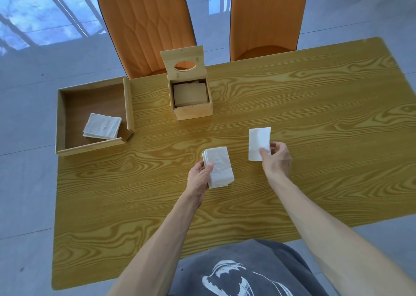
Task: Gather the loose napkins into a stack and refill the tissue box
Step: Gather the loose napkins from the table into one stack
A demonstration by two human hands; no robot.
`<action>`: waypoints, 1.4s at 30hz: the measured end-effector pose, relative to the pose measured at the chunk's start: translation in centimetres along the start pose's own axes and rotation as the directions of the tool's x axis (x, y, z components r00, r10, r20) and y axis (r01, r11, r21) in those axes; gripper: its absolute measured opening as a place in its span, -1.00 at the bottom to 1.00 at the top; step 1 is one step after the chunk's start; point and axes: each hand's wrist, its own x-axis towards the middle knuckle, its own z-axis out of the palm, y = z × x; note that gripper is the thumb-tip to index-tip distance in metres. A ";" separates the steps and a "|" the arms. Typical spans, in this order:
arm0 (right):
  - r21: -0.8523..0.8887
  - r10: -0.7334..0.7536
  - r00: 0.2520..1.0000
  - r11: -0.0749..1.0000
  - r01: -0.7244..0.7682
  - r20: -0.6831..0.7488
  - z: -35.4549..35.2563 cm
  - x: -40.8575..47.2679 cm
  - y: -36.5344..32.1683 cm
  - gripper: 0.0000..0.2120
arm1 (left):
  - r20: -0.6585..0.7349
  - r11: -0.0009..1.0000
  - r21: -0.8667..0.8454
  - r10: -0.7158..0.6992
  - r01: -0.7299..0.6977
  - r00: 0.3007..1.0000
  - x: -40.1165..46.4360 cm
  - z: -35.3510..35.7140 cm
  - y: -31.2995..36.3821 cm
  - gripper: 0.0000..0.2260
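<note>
My left hand [199, 177] grips a small stack of white napkins [220, 167] by its left edge, just above the table's middle. To its right, my right hand [276, 158] pinches the lower corner of a single white napkin [258, 141]. The wooden tissue box [193, 112] stands at the back of the table with its lid [182, 57] tipped up; its inside shows a pale panel or paper. Another napkin pile [102, 126] lies in the wooden tray [60, 120] at the left.
The tray overhangs the wooden table [315, 115] at its left edge. Two orange chairs [146, 25] stand behind the table, one right behind the tissue box. Grey tiled floor surrounds everything.
</note>
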 end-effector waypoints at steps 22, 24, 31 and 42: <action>0.365 -0.102 0.830 0.922 -0.129 0.549 3.1 -6.9 2.4 -0.66 | 0.010 0.998 -0.066 -0.016 0.016 1.000 -1.4 -1.1 -0.8 -0.72; 0.332 -0.098 0.840 0.938 -0.102 0.534 3.4 -7.0 2.4 -0.64 | 0.012 0.997 -0.079 -0.016 0.017 1.000 -1.4 -1.2 -0.9 -0.72; 0.090 -0.209 0.855 0.978 0.188 0.475 4.0 -7.0 2.6 -0.56 | 0.068 0.996 -0.089 0.008 -0.002 0.998 -1.5 -1.5 -0.9 -0.66; 0.244 -0.137 0.707 0.968 -0.052 0.694 2.9 -7.8 1.5 -0.67 | 0.137 0.942 -0.336 0.053 -0.004 0.989 -2.2 -3.7 -0.1 -0.79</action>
